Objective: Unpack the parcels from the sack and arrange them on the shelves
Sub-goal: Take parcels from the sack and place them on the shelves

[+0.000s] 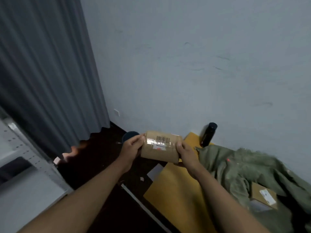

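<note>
Two hands hold one brown parcel (160, 146) out in front of you, above the dark floor (104, 174) near the foot of the pale wall (185, 64). Your left hand (133, 147) grips the parcel's left end, thumb on top and fingers curled round its far side. Your right hand (186, 153) grips the right end the same way, thumb on top and fingers wrapped beneath. The parcel lies level between them, with a barcode label (162, 139) and shiny tape facing up.

Just behind the parcel on its left, a dark round object (128, 134) shows past your left fingers; you cannot tell what it is. Below and right of the parcel lies a yellow sheet (176, 190) on the floor. Right of the parcel, a green sack (244, 169) lies crumpled over that sheet, and a second brown parcel (264, 195) with a white label shows in its folds. Behind the parcel on the right, a dark bottle (208, 134) stands against the wall. Far to the parcel's left hangs a grey curtain (47, 73), and below it, at your near left, stands a pale metal shelf unit (25, 174).
</note>
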